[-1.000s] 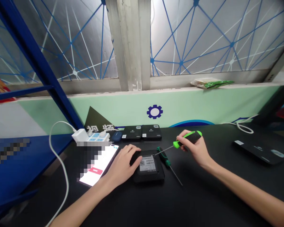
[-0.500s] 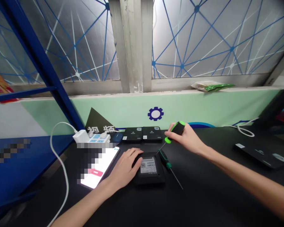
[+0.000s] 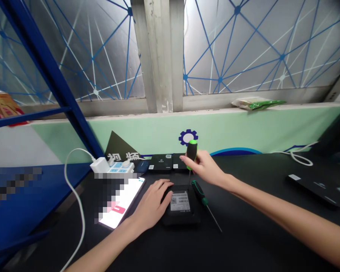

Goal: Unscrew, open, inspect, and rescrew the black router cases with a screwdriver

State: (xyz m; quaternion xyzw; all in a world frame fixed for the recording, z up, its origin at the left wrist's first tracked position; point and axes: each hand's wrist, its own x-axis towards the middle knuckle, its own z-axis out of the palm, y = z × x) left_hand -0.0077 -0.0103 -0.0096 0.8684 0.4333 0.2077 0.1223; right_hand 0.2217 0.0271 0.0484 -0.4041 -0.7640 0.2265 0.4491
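The right hand (image 3: 206,166) has its fingers closed round the lime-and-black screwdriver (image 3: 192,152), nearly upright, its tip down at the far right corner of the black box (image 3: 181,218); I can't tell if it touches. The left hand (image 3: 155,200) lies loosely open over the box's left side. The box sits flat on the table (image 3: 243,238), pale printed label (image 3: 180,202) facing up.
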